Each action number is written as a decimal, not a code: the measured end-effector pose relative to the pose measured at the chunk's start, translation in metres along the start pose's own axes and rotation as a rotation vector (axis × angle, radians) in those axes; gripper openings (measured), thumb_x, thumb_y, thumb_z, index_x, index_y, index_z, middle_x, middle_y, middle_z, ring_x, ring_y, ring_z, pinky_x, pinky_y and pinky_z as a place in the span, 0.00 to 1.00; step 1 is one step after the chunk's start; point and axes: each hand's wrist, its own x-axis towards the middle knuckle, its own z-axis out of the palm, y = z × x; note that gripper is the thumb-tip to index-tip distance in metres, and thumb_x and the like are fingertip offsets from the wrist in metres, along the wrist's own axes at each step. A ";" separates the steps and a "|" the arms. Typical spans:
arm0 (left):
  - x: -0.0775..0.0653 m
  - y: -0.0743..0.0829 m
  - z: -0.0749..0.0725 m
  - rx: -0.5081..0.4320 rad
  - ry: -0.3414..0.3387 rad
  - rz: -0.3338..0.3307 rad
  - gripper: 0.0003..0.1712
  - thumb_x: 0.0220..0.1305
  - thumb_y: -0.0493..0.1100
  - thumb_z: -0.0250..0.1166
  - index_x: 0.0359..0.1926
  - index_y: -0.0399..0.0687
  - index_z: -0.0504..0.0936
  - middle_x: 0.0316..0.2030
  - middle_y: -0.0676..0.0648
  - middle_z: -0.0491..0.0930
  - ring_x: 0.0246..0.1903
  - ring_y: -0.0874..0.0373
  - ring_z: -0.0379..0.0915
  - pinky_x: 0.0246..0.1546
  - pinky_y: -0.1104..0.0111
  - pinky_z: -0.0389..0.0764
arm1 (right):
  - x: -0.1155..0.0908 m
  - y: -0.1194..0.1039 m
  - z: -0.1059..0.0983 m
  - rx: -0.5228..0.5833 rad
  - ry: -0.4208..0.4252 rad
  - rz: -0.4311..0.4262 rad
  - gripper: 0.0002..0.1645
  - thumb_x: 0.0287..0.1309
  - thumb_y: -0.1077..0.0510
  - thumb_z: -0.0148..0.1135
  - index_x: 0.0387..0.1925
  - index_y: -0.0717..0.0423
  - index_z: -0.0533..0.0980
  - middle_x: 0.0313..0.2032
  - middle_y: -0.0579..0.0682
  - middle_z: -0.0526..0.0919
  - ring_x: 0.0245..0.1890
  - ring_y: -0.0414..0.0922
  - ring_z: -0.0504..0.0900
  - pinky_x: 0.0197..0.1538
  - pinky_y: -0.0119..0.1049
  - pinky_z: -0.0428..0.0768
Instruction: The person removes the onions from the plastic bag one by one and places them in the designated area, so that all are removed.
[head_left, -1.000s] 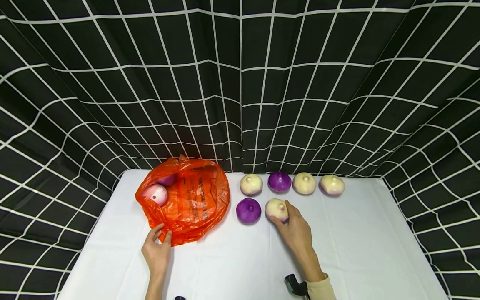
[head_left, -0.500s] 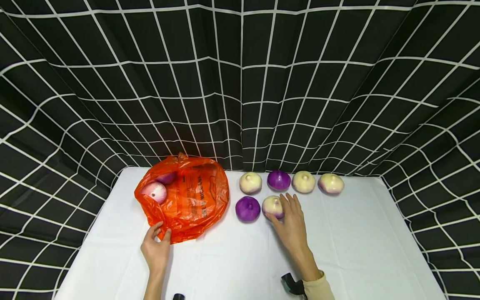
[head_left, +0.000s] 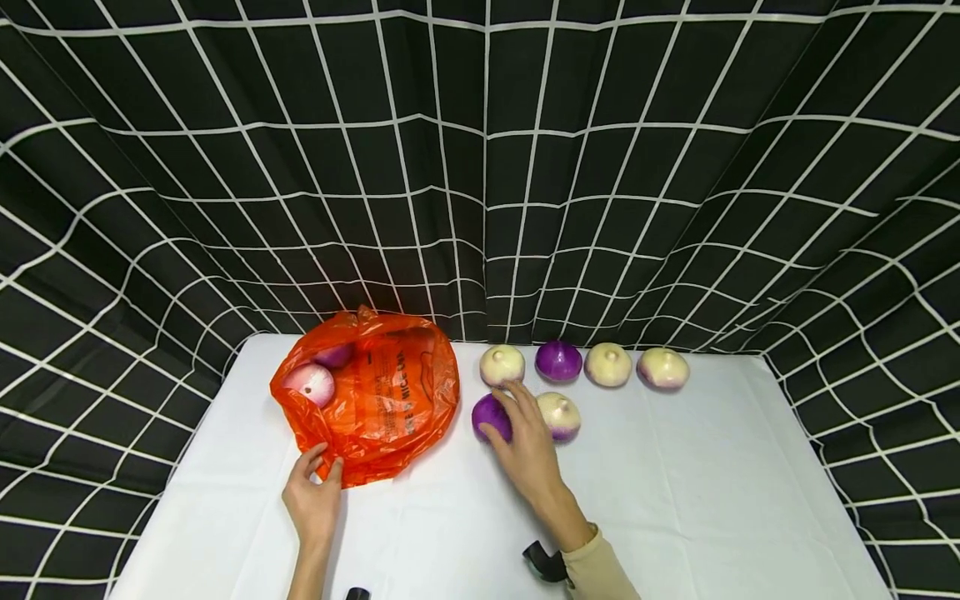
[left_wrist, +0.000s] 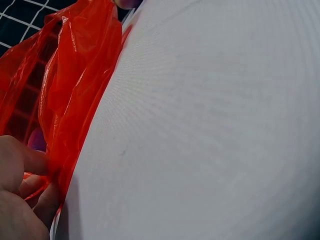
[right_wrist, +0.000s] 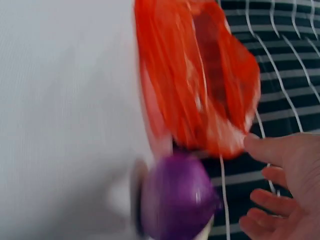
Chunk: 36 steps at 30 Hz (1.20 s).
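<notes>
My left hand [head_left: 312, 502] pinches the near edge of an orange-red plastic bag [head_left: 390, 396], whose mouth gapes toward the left. Inside the bag show a pinkish onion [head_left: 311, 385] and a purple onion [head_left: 335, 357]. My right hand [head_left: 531, 457] reaches over a purple onion [head_left: 487, 418] in the front row, partly covering it. In the right wrist view, the thumb and fingers are spread, with a gap between them and that purple onion [right_wrist: 177, 197]. Just right of the hand lies a cream onion [head_left: 559, 416] with a purple base.
Along the back edge of the white-covered table [head_left: 705, 492] stand a cream onion [head_left: 501, 364], a purple onion [head_left: 558, 361] and two more pale ones. Black grid-patterned cloth [head_left: 480, 167] rises behind and at both sides. A dark object [head_left: 358, 593] sits at the front edge.
My right hand has let go of the cream onion, which stays on the table, and has moved left to the purple onion beside it. My left hand has stayed at the bag's edge.
</notes>
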 end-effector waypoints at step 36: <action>0.000 0.002 0.000 0.013 0.001 0.027 0.17 0.54 0.26 0.67 0.47 0.30 0.82 0.37 0.30 0.83 0.41 0.41 0.79 0.46 0.68 0.68 | 0.074 -0.096 0.159 -0.219 -0.309 -0.151 0.33 0.57 0.49 0.70 0.63 0.50 0.72 0.60 0.46 0.74 0.57 0.41 0.76 0.55 0.33 0.76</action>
